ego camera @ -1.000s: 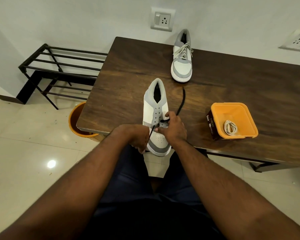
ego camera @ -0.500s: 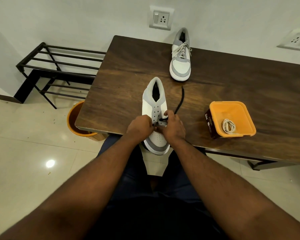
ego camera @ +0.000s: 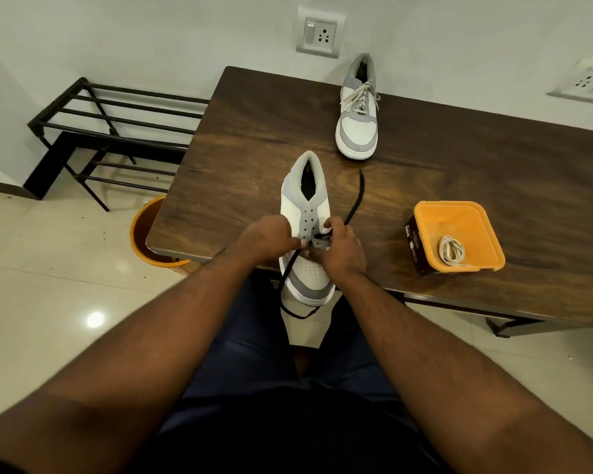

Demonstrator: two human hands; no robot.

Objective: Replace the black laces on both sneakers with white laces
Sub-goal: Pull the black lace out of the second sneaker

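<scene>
A: In the head view, what is being held?

B: The near sneaker (ego camera: 307,234) is being held at the table (ego camera: 240,138) edge. The black lace (ego camera: 355,203) is being pinched by the left hand (ego camera: 266,239), fingers closed on it. Closed fingers of the right hand (ego camera: 343,248) are being pressed on the lowest eyelets, where the lace is being gripped too.

A: And beyond the hands?

B: The far sneaker (ego camera: 358,111) is being kept past the right hand. The white lace (ego camera: 452,251) is being kept in the orange tub (ego camera: 459,213), off to the right.
</scene>
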